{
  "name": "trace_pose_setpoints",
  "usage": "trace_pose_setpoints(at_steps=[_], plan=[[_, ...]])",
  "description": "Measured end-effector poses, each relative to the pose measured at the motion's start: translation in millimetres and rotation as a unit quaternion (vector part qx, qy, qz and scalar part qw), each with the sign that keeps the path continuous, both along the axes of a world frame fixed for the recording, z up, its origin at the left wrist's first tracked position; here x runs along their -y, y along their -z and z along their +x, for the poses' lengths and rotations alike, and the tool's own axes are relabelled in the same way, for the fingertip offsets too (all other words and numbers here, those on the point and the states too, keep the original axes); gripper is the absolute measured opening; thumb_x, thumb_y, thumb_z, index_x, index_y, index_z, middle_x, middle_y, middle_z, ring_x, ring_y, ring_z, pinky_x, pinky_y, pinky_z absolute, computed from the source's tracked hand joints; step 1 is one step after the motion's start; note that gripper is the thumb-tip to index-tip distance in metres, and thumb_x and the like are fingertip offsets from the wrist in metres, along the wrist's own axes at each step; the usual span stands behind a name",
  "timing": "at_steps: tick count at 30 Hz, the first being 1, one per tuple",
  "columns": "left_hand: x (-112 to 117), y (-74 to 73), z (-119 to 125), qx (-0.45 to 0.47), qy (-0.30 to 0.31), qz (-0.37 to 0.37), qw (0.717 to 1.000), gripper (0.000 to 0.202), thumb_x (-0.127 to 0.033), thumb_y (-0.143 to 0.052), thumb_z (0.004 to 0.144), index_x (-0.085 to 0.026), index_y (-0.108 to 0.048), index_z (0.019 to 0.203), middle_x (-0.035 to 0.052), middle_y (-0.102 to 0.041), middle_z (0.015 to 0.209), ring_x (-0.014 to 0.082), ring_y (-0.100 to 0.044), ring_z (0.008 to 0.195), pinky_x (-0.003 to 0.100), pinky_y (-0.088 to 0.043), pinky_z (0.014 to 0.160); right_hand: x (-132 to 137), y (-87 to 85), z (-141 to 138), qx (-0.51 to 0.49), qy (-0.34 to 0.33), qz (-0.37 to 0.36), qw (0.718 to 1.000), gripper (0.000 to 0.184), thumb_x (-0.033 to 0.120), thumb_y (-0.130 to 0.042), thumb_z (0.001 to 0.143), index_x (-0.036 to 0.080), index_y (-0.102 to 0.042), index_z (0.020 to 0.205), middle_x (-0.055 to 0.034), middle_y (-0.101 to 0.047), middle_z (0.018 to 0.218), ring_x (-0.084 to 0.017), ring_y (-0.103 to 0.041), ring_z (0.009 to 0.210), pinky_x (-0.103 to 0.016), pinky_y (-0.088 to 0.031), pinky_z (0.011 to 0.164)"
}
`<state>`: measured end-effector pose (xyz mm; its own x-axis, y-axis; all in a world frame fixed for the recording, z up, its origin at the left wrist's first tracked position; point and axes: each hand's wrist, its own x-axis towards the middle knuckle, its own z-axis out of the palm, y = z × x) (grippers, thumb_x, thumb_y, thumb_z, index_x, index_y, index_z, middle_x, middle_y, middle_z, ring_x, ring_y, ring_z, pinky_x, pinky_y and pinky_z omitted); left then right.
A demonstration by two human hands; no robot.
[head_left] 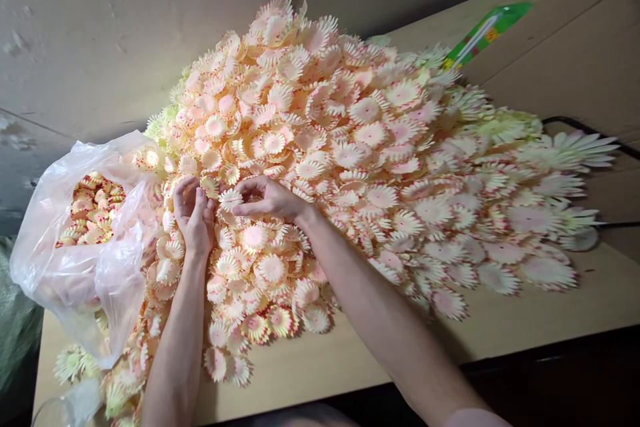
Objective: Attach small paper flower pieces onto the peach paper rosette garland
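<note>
A large heap of cream and pink artificial flower petal discs (370,133) with fringed, red-tipped edges covers the table. My right hand (270,200) comes in from the right, thumb and forefinger pinched on the edge of a small flower petal disc (231,200). Close by on the left, my left hand (195,217) is held upright with its fingers curled toward the thumb. Another small petal disc (209,185) shows near its fingertips. Whatever those fingers hold, if anything, I cannot make out.
To the left, a translucent plastic bag (45,247) contains smaller petal pieces. A green package (487,35) sticks out behind the heap. A wall (125,33) stands behind the table (525,320), whose front edge runs below my arms. Clear plastic (83,400) lies at the lower left.
</note>
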<state>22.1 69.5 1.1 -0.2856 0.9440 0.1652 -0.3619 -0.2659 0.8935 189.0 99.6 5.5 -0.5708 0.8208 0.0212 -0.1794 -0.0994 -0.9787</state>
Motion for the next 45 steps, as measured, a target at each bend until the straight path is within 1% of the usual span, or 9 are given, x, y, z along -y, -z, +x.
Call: trace_pose_setpoints(at_steps=[4, 9, 11, 14, 17, 21, 26, 34, 45], plan=[[0.1, 0.7, -0.8, -0.005, 0.009, 0.005, 1.000, 0.028, -0.031, -0.074, 0.078, -0.030, -0.063, 0.105, -0.0007, -0.067, 0.101, 0.0086, -0.064, 0.083, 0.018, -0.052, 0.071, -0.3, 0.6, -1.3, -0.012, -0.012, -0.010, 1.000, 0.032, 0.028, -0.085, 0.061, 0.014, -0.060, 0.076, 0.0029, -0.059, 0.072, -0.009, -0.052, 0.067, -0.024, -0.044, 0.068], [-0.8, 2.9, -2.0, -0.008, 0.014, 0.012, 1.000, 0.029, -0.031, -0.074, 0.078, -0.030, -0.064, 0.106, 0.0001, -0.068, 0.107, 0.0108, -0.066, 0.089, 0.021, -0.054, 0.075, 0.1, -0.8, -0.6, -0.028, -0.019, -0.015, 0.999, 0.040, 0.031, -0.088, 0.058, 0.014, -0.057, 0.077, 0.0031, -0.057, 0.074, -0.009, -0.052, 0.068, -0.024, -0.044, 0.070], [-0.9, 3.8, -2.8, -0.016, 0.014, 0.017, 1.000, 0.028, -0.032, -0.073, 0.079, -0.030, -0.064, 0.106, 0.0007, -0.067, 0.110, 0.0125, -0.067, 0.092, 0.022, -0.055, 0.077, 0.3, -1.5, 0.9, -0.031, -0.007, -0.006, 0.999, 0.041, 0.041, -0.084, 0.063, 0.015, -0.054, 0.073, 0.0044, -0.052, 0.069, -0.008, -0.047, 0.063, -0.023, -0.039, 0.063], [-0.5, 5.5, -4.1, -0.029, 0.028, 0.012, 0.999, 0.027, -0.033, -0.072, 0.080, -0.029, -0.064, 0.106, 0.0015, -0.068, 0.111, 0.0142, -0.068, 0.094, 0.024, -0.056, 0.078, 0.8, -2.2, 3.0, -0.017, 0.023, -0.004, 1.000, 0.049, 0.057, -0.065, 0.080, 0.017, -0.045, 0.061, 0.0058, -0.039, 0.058, -0.007, -0.034, 0.054, -0.024, -0.028, 0.053], [0.2, 7.9, -4.8, -0.055, 0.049, 0.015, 0.997, 0.027, -0.031, -0.073, 0.080, -0.028, -0.066, 0.106, 0.0022, -0.070, 0.112, 0.0144, -0.069, 0.097, 0.023, -0.056, 0.080, 1.5, -2.8, 2.8, -0.012, 0.030, -0.002, 0.999, 0.050, 0.051, -0.068, 0.080, 0.019, -0.037, 0.056, 0.0073, -0.031, 0.055, -0.007, -0.026, 0.051, -0.025, -0.021, 0.051], [1.4, 10.0, -4.9, -0.094, 0.082, 0.034, 0.992, 0.027, -0.029, -0.073, 0.080, -0.025, -0.068, 0.107, 0.0051, -0.071, 0.116, 0.0188, -0.067, 0.109, 0.030, -0.054, 0.093, 2.3, -4.3, -0.3, -0.050, 0.046, 0.000, 0.998, 0.040, 0.031, -0.083, 0.064, 0.018, -0.045, 0.067, 0.0088, -0.037, 0.060, -0.006, -0.031, 0.054, -0.022, -0.024, 0.053], [3.6, 7.5, -4.8, -0.138, 0.107, 0.039, 0.984, 0.027, -0.027, -0.072, 0.080, -0.024, -0.071, 0.108, 0.0066, -0.071, 0.119, 0.0200, -0.066, 0.112, 0.035, -0.052, 0.099, 1.9, -6.4, -2.6, -0.087, 0.070, -0.047, 0.993, 0.031, 0.032, -0.079, 0.068, 0.015, -0.061, 0.086, 0.0066, -0.049, 0.063, -0.005, -0.039, 0.053, -0.021, -0.030, 0.050], [3.9, 2.8, -2.1, -0.152, 0.108, 0.054, 0.981, 0.027, -0.025, -0.073, 0.079, -0.023, -0.073, 0.106, 0.0077, -0.072, 0.116, 0.0197, -0.067, 0.110, 0.033, -0.053, 0.098, 1.6, -5.4, -1.2, -0.105, 0.074, -0.059, 0.990, 0.023, 0.024, -0.078, 0.064, 0.016, -0.059, 0.075, 0.0080, -0.052, 0.051, -0.004, -0.038, 0.042, -0.019, -0.025, 0.042], [2.6, 1.2, -0.1, -0.176, 0.116, 0.078, 0.974, 0.026, -0.022, -0.075, 0.078, -0.023, -0.074, 0.104, 0.0076, -0.073, 0.112, 0.0182, -0.068, 0.107, 0.032, -0.053, 0.096, 1.7, -8.5, -3.0, -0.093, 0.096, -0.043, 0.990, 0.022, 0.032, -0.077, 0.066, 0.013, -0.069, 0.071, 0.0068, -0.049, 0.045, -0.003, -0.033, 0.040, -0.021, -0.020, 0.041]])
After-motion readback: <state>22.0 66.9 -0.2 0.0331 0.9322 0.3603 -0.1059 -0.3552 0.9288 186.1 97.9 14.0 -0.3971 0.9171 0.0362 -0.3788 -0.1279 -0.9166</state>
